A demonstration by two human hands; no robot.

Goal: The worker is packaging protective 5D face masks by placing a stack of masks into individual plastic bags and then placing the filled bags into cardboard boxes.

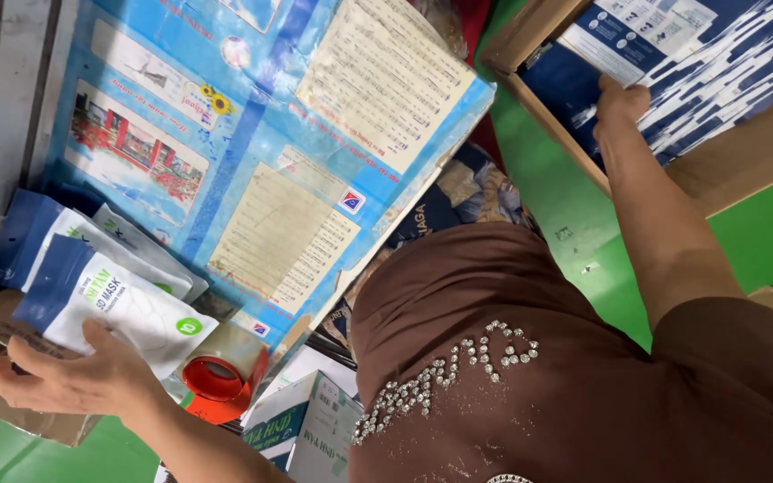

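The left hand [73, 376] pinches the lower edge of a white-and-blue mask packet [109, 304], whose long axis slants up-left from the thumb, overlapping similar packets [20, 241]. The right hand [621, 103], fingers hidden, reaches into the cardboard box [530, 36] onto stacked blue packets [717, 63].

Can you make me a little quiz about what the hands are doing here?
1. True or false: the left hand touches a white and blue packet.
2. Where does the right hand reach? A) into a cardboard box of blue and white packets B) onto the tape roll C) onto the big blue poster
3. What colour is the tape roll?

Key: 1 true; 2 A; 3 red-orange.
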